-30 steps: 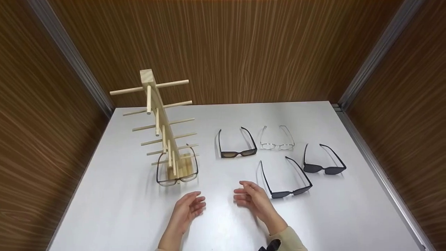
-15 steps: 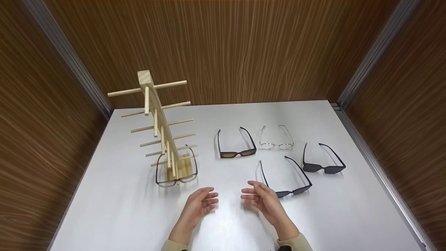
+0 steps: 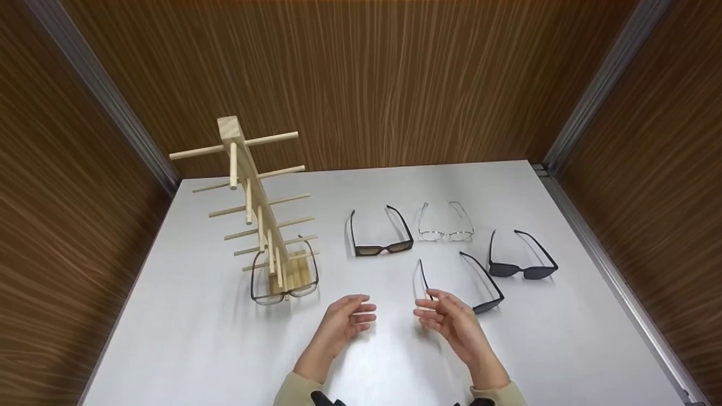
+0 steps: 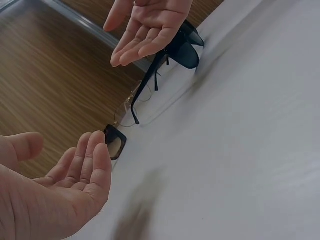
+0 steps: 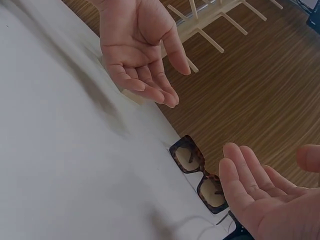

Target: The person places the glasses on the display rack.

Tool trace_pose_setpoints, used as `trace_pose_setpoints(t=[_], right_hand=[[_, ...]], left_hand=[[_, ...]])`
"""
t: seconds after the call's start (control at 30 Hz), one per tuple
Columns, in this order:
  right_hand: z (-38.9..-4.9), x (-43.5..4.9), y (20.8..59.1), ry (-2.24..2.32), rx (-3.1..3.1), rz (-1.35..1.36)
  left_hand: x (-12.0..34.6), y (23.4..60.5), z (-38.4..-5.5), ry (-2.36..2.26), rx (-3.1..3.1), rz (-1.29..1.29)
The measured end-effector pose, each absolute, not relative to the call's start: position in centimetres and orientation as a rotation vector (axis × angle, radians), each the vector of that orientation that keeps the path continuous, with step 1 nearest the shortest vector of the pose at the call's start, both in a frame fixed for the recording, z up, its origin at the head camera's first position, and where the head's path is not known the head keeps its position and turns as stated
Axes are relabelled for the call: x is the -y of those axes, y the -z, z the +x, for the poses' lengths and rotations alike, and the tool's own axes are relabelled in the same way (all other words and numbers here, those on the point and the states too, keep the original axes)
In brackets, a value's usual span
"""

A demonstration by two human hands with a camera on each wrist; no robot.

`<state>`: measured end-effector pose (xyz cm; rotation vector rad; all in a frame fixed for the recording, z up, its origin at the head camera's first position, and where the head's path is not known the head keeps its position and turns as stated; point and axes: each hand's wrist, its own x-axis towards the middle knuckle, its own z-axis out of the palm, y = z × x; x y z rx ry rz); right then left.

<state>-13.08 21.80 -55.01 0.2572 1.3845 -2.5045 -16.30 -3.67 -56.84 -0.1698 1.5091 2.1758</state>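
My left hand (image 3: pixel 341 327) hovers over the front middle of the white table, fingers loosely bent and holding nothing. Opposite it, palm facing in, my right hand (image 3: pixel 457 327) is likewise without anything in its fingers. It overlaps black sunglasses (image 3: pixel 488 305) in the head view, hiding part of their front. To the left, a wooden eyeglass stand (image 3: pixel 248 175) with several pegs rises from the table. Thin-framed eyeglasses (image 3: pixel 304 291) sit at its foot, arms around the post. The right wrist view shows tortoiseshell sunglasses (image 5: pixel 204 175) beyond my fingers.
Wire-framed eyeglasses (image 3: pixel 447 235) lie behind the right hand, arms pointing back. Another pair of black sunglasses (image 3: pixel 522 272) lies farther right. Wood-grain panels (image 3: pixel 361 84) close off the back and both sides of the table (image 3: pixel 186 349).
Both hands have shifted to the right across the table, the left one also slightly forward. My right hand now covers part of the nearest black sunglasses. The view has turned slightly.
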Motion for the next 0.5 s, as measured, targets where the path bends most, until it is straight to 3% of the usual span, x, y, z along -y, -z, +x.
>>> trace_pose_setpoints(t=[0.5], right_hand=[[-12.7,-26.0,54.4,2.610,-1.499,0.364]], left_hand=[[-0.6,57.2,-16.4,-2.113,-1.488,-0.147]])
